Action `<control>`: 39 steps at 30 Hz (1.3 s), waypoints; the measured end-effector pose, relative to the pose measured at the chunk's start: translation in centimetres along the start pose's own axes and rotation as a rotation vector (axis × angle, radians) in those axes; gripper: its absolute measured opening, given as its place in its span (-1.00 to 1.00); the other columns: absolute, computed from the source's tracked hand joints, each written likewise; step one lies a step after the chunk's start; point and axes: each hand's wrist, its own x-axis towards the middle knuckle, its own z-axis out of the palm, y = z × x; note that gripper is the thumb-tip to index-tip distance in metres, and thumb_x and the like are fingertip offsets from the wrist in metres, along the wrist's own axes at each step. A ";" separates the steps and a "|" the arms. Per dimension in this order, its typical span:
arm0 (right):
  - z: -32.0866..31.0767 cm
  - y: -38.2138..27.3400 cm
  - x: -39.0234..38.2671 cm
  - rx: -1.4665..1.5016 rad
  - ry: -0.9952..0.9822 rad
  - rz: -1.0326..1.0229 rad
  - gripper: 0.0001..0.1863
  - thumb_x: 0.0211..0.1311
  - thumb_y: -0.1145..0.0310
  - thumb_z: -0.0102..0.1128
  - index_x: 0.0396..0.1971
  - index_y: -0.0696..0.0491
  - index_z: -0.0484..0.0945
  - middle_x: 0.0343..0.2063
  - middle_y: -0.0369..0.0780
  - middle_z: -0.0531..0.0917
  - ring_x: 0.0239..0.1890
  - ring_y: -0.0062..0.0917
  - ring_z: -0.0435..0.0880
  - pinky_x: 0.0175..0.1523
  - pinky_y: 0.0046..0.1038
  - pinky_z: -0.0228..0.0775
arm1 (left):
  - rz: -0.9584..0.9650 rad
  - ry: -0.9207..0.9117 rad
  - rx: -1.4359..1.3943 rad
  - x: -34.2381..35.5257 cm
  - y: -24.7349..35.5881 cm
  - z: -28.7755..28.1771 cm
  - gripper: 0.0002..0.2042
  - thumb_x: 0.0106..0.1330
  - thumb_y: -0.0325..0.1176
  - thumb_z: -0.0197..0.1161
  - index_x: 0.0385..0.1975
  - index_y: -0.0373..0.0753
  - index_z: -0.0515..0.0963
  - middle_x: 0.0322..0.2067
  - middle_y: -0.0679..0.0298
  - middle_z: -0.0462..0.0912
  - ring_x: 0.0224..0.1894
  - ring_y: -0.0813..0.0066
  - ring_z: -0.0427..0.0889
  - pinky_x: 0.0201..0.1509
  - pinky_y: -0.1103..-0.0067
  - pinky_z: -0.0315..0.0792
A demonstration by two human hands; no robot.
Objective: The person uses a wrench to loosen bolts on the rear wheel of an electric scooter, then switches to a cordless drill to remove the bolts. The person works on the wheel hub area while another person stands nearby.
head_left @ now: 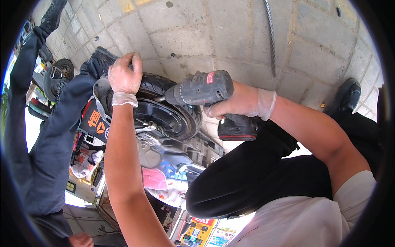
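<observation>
A black scooter wheel with a treaded tyre stands in front of me. My left hand, in a thin translucent glove, is closed over the tyre's upper left part beside the mudguard. In my gloved right hand is a grey-black cordless drill, held by its grip with the battery at the bottom. The drill points left, and its short tip meets or nearly meets the tyre near the rim; whether it is in the rubber I cannot tell. My right fingers are partly hidden behind the drill.
Another person's dark-trousered legs stand close on the left, with a hand low down. A twisted metal rod lies on the paving. My bent knee is below the drill. A parked motorcycle is at far left.
</observation>
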 end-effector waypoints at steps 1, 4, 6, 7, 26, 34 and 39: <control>-0.1 0.1 -0.2 0.006 -0.011 -0.014 -0.74 0.10 0.58 0.25 -0.18 0.16 0.48 -0.58 -0.33 0.53 -0.53 -0.65 0.47 -0.40 -0.50 0.31 | -0.008 -0.002 0.003 0.0 -0.1 0.0 -0.74 0.34 -0.13 0.15 -0.27 -0.13 0.71 -0.32 0.19 0.74 -0.15 0.21 0.67 0.05 0.36 0.41; -0.7 0.3 -1.1 -0.084 -0.006 0.091 -0.67 0.08 0.58 0.28 -0.12 0.14 0.46 -0.55 -0.33 0.54 -0.53 -0.64 0.47 -0.38 -0.51 0.31 | -0.020 -0.010 -0.003 0.0 -0.1 -0.1 -0.74 0.34 -0.13 0.15 -0.28 -0.13 0.71 -0.31 0.19 0.74 -0.15 0.22 0.67 0.05 0.36 0.41; -1.0 0.4 -1.7 -0.113 -0.020 0.099 -0.64 0.08 0.56 0.31 -0.09 0.13 0.46 -0.48 -0.31 0.56 -0.47 -0.64 0.49 -0.34 -0.50 0.36 | -0.012 -0.011 -0.001 0.0 0.1 -0.1 -0.74 0.34 -0.14 0.15 -0.29 -0.13 0.71 -0.30 0.19 0.74 -0.14 0.22 0.67 0.05 0.36 0.41; -0.9 0.5 -1.8 -0.141 -0.001 0.142 -0.62 0.08 0.55 0.33 -0.08 0.12 0.46 -0.44 -0.31 0.57 -0.44 -0.64 0.50 -0.32 -0.50 0.38 | -0.003 -0.009 0.005 0.0 0.3 -0.1 -0.74 0.34 -0.14 0.15 -0.29 -0.13 0.71 -0.30 0.20 0.74 -0.13 0.22 0.67 0.05 0.36 0.41; 1.0 0.1 -5.0 -0.477 0.089 -0.222 -0.53 -0.01 0.40 0.45 -0.05 0.16 0.56 -0.19 -0.12 0.70 -0.13 -0.42 0.63 0.11 -0.40 0.44 | 0.205 0.022 0.115 -2.3 4.4 -2.3 -0.68 0.39 -0.04 0.09 -0.22 -0.10 0.69 -0.23 0.17 0.73 -0.09 0.19 0.66 0.05 0.29 0.41; -0.5 -0.3 -3.8 -0.434 0.060 -0.154 -0.55 0.03 0.40 0.42 -0.04 0.16 0.53 -0.20 -0.16 0.69 -0.16 -0.48 0.62 0.04 -0.40 0.46 | 0.210 -0.079 0.101 -1.2 4.6 0.2 -0.78 0.33 -0.19 0.15 -0.34 -0.14 0.69 -0.35 0.19 0.73 -0.21 0.18 0.68 -0.07 0.33 0.46; 0.4 -0.6 -1.4 -0.243 0.042 -0.106 -0.56 0.07 0.45 0.37 0.00 0.13 0.51 -0.26 -0.29 0.63 -0.26 -0.61 0.53 -0.11 -0.46 0.48 | 0.093 -0.029 0.058 -0.5 2.7 -0.3 -0.76 0.34 -0.19 0.13 -0.31 -0.15 0.70 -0.34 0.19 0.73 -0.18 0.19 0.68 -0.05 0.32 0.46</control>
